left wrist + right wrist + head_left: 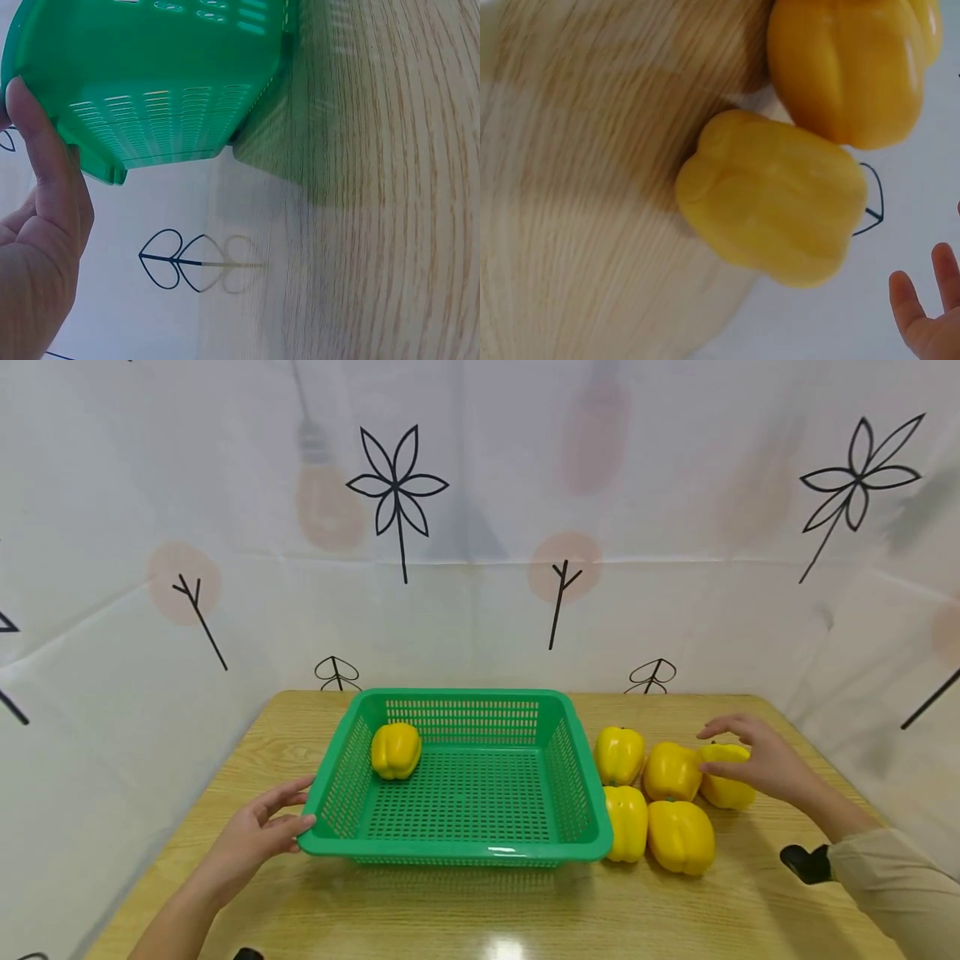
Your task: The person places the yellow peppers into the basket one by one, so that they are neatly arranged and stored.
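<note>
A green plastic basket stands on the table with one yellow bell pepper inside, near its left wall. My left hand holds the basket's rim at the near left corner, thumb on top; in the left wrist view, fingers lie against the rim's outer side. My right hand is spread above the rightmost bell pepper, its fingers and thumb apart and partly covering it. From the right wrist, this pepper lies on its side, with the fingertips off to the right.
Several more yellow bell peppers lie close together along the basket's right side. The wooden table meets a white cloth backdrop with drawn flowers. A dark object shows beside the right sleeve.
</note>
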The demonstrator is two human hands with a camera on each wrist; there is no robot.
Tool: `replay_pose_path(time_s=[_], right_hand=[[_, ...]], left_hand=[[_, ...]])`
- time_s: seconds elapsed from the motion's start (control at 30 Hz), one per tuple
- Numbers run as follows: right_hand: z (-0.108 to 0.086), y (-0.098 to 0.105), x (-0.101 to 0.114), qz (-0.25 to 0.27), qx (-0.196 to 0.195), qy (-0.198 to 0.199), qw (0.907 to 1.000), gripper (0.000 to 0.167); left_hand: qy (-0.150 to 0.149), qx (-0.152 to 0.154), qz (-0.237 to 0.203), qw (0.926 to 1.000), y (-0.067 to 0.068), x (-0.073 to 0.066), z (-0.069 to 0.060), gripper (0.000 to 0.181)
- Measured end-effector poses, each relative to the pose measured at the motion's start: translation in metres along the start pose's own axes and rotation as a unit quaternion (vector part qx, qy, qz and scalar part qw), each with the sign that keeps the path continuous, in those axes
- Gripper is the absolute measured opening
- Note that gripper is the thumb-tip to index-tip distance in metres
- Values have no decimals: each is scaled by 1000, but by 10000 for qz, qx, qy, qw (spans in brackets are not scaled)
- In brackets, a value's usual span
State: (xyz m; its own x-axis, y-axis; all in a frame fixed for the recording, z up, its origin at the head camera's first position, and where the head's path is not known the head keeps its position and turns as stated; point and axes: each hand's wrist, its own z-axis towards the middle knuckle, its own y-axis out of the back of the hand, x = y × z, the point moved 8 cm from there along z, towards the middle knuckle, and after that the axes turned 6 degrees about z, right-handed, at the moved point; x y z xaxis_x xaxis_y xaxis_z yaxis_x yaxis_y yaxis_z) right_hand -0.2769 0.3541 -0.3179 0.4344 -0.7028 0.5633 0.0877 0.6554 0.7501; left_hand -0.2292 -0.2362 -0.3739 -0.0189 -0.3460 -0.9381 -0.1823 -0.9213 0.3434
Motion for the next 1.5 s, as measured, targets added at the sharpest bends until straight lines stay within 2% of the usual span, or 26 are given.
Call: replay_pose_path(time_s=[0.6,1.0,1.23,1.5], right_hand=[[-18,-3,-30,-319,117,546,9979,42],[-24,-9,-51,-182,356,431,9983,44],[-24,-14,-52,-120,501,543,9972,48],[-24,-14,-48,-275,323,578,9974,48]], left_hand=[[33,0,28,10000,0,1,0,60],[78,24,28,10000,0,2,2,61],[125,26,44,9999,1,5,3,61],[134,17,5,9999,1,6,2,62]])
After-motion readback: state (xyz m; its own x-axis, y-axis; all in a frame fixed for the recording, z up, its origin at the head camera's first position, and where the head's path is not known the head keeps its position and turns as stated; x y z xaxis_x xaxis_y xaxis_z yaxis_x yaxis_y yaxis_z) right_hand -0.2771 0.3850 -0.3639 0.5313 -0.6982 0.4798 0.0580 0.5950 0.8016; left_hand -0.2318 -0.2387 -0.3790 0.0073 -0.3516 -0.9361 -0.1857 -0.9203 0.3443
